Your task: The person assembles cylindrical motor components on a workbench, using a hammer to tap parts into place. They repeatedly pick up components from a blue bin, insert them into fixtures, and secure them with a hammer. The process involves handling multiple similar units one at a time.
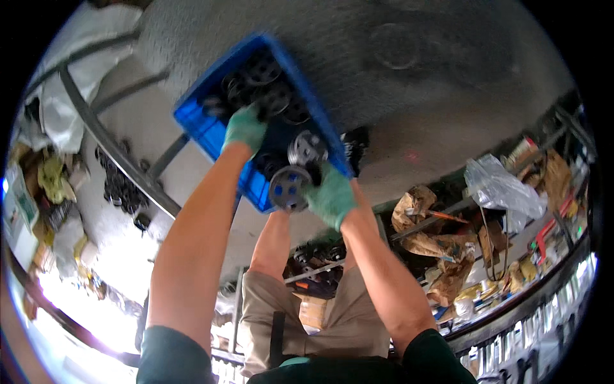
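Observation:
A blue plastic crate [192, 121] sits tilted in front of me, holding several dark round metal parts that look like wheels with holes through their faces. My left hand [246, 130], in a green glove, reaches in among the dark wheel parts [275, 97]; its fingers are blurred and partly hidden there. At the crate's near end, my right hand [330, 195], gloved the same way, grips the edge of a grey metal wheel [291, 187] with round holes. Just beyond it lies another shiny metal wheel [307, 148].
A curved metal frame [105, 144] stands at the left, with a heap of dark parts [121, 182] on the floor by it. To the right a cluttered shelf carries brown paper [441, 253] and a clear plastic bag [505, 185]. A dark shoe [355, 147] shows beside the crate.

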`<state>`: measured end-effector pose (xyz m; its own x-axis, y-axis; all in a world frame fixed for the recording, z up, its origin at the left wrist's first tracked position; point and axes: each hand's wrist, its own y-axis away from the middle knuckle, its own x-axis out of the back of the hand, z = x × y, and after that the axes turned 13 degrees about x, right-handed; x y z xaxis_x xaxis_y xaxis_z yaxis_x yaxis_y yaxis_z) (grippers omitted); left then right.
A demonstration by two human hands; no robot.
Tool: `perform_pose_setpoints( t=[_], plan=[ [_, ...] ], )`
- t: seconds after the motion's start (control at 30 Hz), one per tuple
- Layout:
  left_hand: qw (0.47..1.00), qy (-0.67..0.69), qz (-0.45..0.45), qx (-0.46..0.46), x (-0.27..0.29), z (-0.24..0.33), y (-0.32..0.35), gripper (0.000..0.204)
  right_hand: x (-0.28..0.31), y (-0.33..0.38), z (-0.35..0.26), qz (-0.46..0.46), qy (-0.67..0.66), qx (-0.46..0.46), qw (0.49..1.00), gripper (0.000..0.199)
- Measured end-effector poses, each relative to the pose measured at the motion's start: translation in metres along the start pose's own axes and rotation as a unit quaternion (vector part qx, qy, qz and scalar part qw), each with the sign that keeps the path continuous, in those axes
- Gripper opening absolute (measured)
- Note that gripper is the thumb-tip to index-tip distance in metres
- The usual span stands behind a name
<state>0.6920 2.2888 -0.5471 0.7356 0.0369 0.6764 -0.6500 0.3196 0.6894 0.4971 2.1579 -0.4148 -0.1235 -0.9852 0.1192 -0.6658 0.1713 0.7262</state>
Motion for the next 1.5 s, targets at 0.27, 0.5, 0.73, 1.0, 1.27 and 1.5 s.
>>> perform_pose_setpoints(
  t=[0.27,0.5,0.73,1.0,1.27,1.5],
  plan=[
    [0.893,0.41,-0.138,0.121,0.133,0.05,0.228,0.037,0.098,0.221,-0.011,0.146,-0.443,0.127,0.875,0.042],
    [0.948,0.31,-0.063,0.029,0.136,-0.08,0.265,0.026,0.23,0.414,-0.127,0.345,-0.003,0.129,0.93,0.05],
    [0.979,0.12,-0.168,0.006,0.181,0.018,0.297,0.029,0.271,0.619,-0.14,0.586,-0.085,0.114,0.797,0.045],
    [0.952,0.221,-0.212,0.001,0.167,0.039,0.272,0.031,0.349,0.772,-0.108,0.739,-0.049,0.079,0.667,0.044],
    [0.96,0.217,-0.175,-0.01,0.15,0.218,0.309,0.029,0.571,0.841,-0.021,0.727,-0.065,0.112,0.674,0.042],
    [0.965,0.211,-0.154,-0.007,0.107,0.4,0.344,0.027,0.795,0.811,0.095,0.733,-0.112,0.08,0.666,0.037]
  ],
)
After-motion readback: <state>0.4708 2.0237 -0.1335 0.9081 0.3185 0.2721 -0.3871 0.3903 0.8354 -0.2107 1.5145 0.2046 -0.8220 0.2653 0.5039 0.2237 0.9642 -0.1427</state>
